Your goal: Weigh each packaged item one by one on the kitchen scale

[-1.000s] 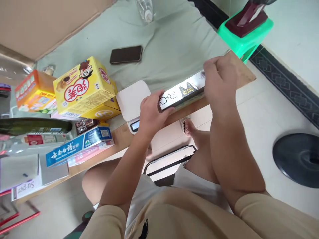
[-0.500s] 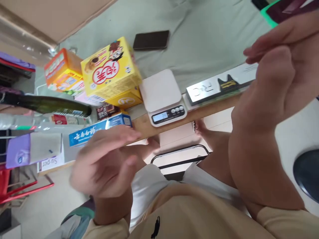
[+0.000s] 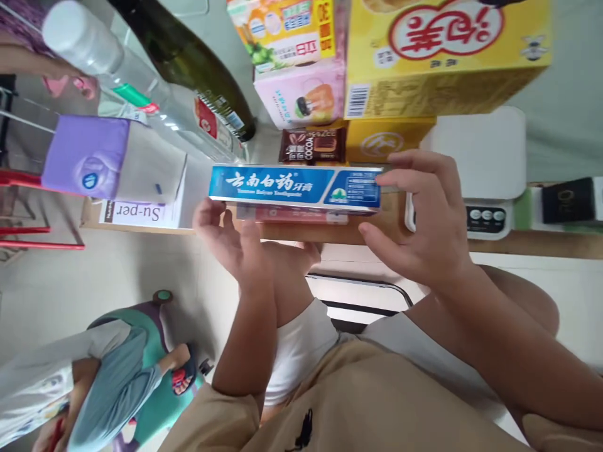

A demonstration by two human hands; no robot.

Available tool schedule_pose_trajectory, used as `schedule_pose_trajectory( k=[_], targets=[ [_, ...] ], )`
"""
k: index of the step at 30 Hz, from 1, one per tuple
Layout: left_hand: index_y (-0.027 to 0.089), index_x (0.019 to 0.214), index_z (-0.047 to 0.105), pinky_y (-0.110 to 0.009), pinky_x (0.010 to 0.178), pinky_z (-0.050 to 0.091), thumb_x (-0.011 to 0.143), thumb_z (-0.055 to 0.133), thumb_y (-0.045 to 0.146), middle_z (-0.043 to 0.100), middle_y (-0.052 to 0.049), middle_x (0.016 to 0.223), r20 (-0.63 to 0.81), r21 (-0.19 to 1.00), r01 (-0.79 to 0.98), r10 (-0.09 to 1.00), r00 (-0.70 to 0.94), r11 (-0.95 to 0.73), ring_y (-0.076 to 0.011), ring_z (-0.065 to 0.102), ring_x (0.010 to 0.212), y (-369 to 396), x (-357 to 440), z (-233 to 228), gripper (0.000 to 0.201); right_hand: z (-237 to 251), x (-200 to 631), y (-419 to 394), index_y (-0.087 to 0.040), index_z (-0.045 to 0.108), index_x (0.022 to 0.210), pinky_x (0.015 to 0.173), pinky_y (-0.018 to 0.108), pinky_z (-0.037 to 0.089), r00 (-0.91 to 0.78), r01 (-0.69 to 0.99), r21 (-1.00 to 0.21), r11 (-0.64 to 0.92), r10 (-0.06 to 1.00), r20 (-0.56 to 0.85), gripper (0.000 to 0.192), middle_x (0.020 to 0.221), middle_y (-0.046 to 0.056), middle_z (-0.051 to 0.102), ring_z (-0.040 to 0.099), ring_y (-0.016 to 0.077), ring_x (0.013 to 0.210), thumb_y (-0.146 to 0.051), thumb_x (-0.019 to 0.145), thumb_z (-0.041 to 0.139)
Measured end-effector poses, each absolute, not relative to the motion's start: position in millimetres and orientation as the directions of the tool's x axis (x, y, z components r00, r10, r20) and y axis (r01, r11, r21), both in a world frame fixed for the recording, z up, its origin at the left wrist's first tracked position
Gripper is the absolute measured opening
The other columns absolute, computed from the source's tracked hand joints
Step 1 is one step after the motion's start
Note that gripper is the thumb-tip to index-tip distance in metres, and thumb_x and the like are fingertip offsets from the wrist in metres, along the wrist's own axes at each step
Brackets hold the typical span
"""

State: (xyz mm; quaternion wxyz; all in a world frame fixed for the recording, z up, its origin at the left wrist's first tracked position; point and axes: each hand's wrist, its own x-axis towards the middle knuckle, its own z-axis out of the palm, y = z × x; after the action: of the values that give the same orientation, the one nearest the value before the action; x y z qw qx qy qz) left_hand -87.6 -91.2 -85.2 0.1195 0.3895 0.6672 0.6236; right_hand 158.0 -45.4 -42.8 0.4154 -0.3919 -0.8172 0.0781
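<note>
A blue Yunnan Baiyao toothpaste box lies lengthwise near the table's front edge, with a reddish box partly hidden beneath it. At the toothpaste box's left end is my left hand, its thumb and fingers apart and fingertips at the lower corner. My right hand is at the other end, thumb and fingers spread wide, with a fingertip at or very near the box's end. Whether either hand touches the box firmly, I cannot tell. Behind my right hand stands the white kitchen scale, partly covered by it.
Behind the toothpaste box stand a yellow snack box, a pink box and a brown cocoa packet. To the left are a green glass bottle, a clear bottle and a purple tissue pack. Another person sits at lower left.
The view has swung left. Both hands, earlier raised apart above the table, have come to the two ends of the toothpaste box, which now lies straighter in view.
</note>
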Motion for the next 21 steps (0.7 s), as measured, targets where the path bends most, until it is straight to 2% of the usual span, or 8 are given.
schedule_pose_trajectory(
  k=[2, 4, 7, 9, 12, 15, 18, 21],
  targets=[
    [0.026, 0.135, 0.041, -0.046, 0.121, 0.047, 0.079, 0.065, 0.037, 0.05, -0.01, 0.139, 0.331, 0.923, 0.379, 0.648, -0.686, -0.071, -0.024, 0.055, 0.133, -88, -94, -90, 0.061, -47, 149, -37, -0.027, 0.051, 0.13, 0.103, 0.055, 0.06, -0.383, 0.571, -0.452, 0.686, 0.709, 0.592, 0.048, 0.132, 0.013, 0.06, 0.064, 0.0315, 0.124, -0.036, 0.087, 0.07],
    [0.026, 0.134, 0.045, -0.045, 0.118, 0.049, 0.08, 0.065, 0.032, 0.054, -0.01, 0.137, 0.322, 0.919, 0.392, 0.655, -0.684, -0.042, -0.0237, 0.059, 0.13, -87, -102, -93, 0.058, -50, 142, -32, -0.027, 0.051, 0.131, 0.103, 0.053, 0.061, -0.402, 0.572, -0.473, 0.67, 0.732, 0.55, 0.047, 0.131, 0.014, 0.062, 0.065, 0.032, 0.125, -0.036, 0.089, 0.07],
    [0.021, 0.125, 0.056, -0.051, 0.115, 0.051, 0.081, 0.07, 0.035, 0.065, -0.012, 0.127, 0.127, 0.893, 0.414, 0.783, -0.608, 0.176, -0.0289, 0.065, 0.123, -87, -112, -93, 0.049, -51, 136, -29, -0.026, 0.053, 0.13, 0.096, 0.05, 0.064, -0.451, 0.577, -0.482, 0.66, 0.749, 0.486, 0.045, 0.126, 0.014, 0.066, 0.068, 0.0317, 0.12, -0.035, 0.089, 0.07],
    [0.021, 0.126, 0.058, -0.054, 0.114, 0.051, 0.083, 0.073, 0.04, 0.068, -0.012, 0.128, 0.027, 0.846, 0.454, 0.828, -0.56, 0.279, -0.0316, 0.066, 0.123, -86, -116, -92, 0.05, -53, 135, -27, -0.025, 0.055, 0.13, 0.092, 0.049, 0.065, -0.476, 0.582, -0.48, 0.657, 0.753, 0.454, 0.044, 0.123, 0.014, 0.068, 0.069, 0.0312, 0.116, -0.033, 0.089, 0.07],
    [0.024, 0.139, 0.049, -0.052, 0.117, 0.051, 0.089, 0.072, 0.049, 0.067, -0.013, 0.138, 0.036, 0.885, 0.424, 0.879, -0.476, 0.193, -0.0301, 0.064, 0.131, -83, -120, -90, 0.061, -56, 135, -25, -0.024, 0.058, 0.13, 0.09, 0.047, 0.065, -0.473, 0.577, -0.485, 0.657, 0.753, 0.457, 0.042, 0.121, 0.014, 0.069, 0.07, 0.0294, 0.114, -0.033, 0.091, 0.07],
    [0.026, 0.148, 0.038, -0.049, 0.117, 0.053, 0.088, 0.074, 0.059, 0.065, -0.014, 0.142, 0.025, 0.94, 0.326, 0.93, -0.367, 0.103, -0.0288, 0.066, 0.132, -83, -125, -90, 0.077, -58, 137, -23, -0.022, 0.061, 0.125, 0.09, 0.043, 0.066, -0.457, 0.538, -0.485, 0.689, 0.722, 0.519, 0.038, 0.118, 0.014, 0.071, 0.071, 0.0266, 0.113, -0.037, 0.092, 0.072],
    [0.027, 0.147, 0.042, -0.049, 0.116, 0.054, 0.086, 0.077, 0.061, 0.065, -0.014, 0.142, -0.001, 0.953, 0.289, 0.956, -0.292, 0.089, -0.0302, 0.066, 0.133, -87, -132, -88, 0.078, -58, 140, -23, -0.022, 0.061, 0.123, 0.092, 0.042, 0.065, -0.448, 0.521, -0.48, 0.706, 0.705, 0.55, 0.038, 0.118, 0.014, 0.07, 0.071, 0.026, 0.114, -0.039, 0.091, 0.072],
    [0.028, 0.148, 0.046, -0.049, 0.117, 0.054, 0.086, 0.077, 0.06, 0.062, -0.014, 0.147, 0.002, 0.944, 0.323, 0.974, -0.226, 0.073, -0.031, 0.064, 0.136, -93, -142, -84, 0.076, -58, 145, -24, -0.025, 0.06, 0.124, 0.095, 0.043, 0.064, -0.43, 0.523, -0.502, 0.689, 0.721, 0.543, 0.037, 0.121, 0.013, 0.069, 0.07, 0.0267, 0.116, -0.037, 0.091, 0.073]
  ],
)
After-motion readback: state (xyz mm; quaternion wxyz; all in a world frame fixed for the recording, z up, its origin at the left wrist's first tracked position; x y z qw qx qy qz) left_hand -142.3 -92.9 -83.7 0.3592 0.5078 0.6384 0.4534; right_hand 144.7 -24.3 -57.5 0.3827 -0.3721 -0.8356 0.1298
